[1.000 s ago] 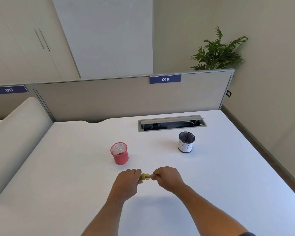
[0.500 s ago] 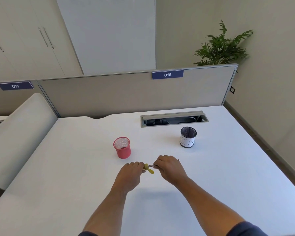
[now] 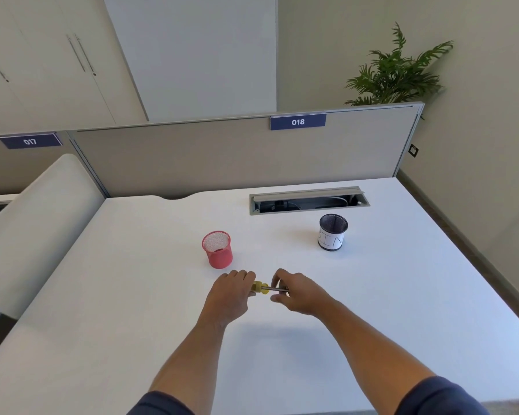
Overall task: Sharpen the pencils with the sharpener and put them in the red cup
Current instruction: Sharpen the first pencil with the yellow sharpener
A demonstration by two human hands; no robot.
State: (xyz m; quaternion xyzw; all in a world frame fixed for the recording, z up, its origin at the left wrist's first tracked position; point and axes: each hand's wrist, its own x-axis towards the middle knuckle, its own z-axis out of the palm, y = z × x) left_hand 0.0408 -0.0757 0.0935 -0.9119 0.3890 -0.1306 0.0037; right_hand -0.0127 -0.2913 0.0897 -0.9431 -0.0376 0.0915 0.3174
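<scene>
Both hands on sharpener and pencil, mid-desk, just nearer than the red cup.

Red cup [image 3: 217,249], mesh, upright just beyond left hand [image 3: 229,298]; contents not readable through the mesh. Black mesh cup [image 3: 332,232] with white label, beyond and right of right hand [image 3: 298,292]; nothing visible inside. Left hand's curled fingers grip yellow sharpener [image 3: 259,288]. Right hand pinches pencil [image 3: 277,289]: thin, dark, roughly horizontal, left end in the sharpener. All held between the hands, just above white desk [image 3: 132,295].

Partition signs [image 3: 298,122]: "018", "017" [image 3: 30,141]; black cup's [image 3: 331,232] label: "BIN".
</scene>
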